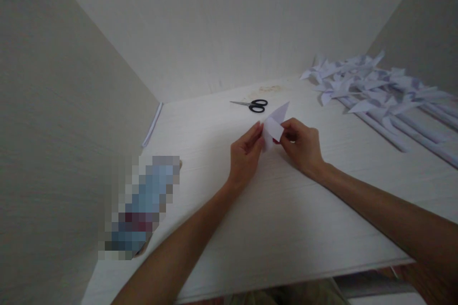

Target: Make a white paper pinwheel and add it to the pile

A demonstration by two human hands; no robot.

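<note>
White paper, folded to a point, sits pinched between my two hands above the middle of the table [250,219]. My left hand [245,155] has its fingertips closed on the near left edge of the folded paper piece [275,124], and my right hand [300,145] nips the lower right edge between thumb and forefinger; both grips are shut on it, with the sharp tip standing up and away from me.

I judge it very light and thin, stiff only along the creases, and easy to crumple or tear if I squeeze hard. The folded edges look like the safest places to hold, not the free tip.

Black-handled scissors [252,105] lie just beyond the paper, apart from it. To the right a pile of paper pinwheels on rolled paper sticks [375,93] runs off the frame edge, so I cannot count them. A blurred-out bottle-shaped thing [143,205] lies at the left; its detail is masked. My palms hide the lower part of the fold, and how many layers it has I cannot tell.
</note>
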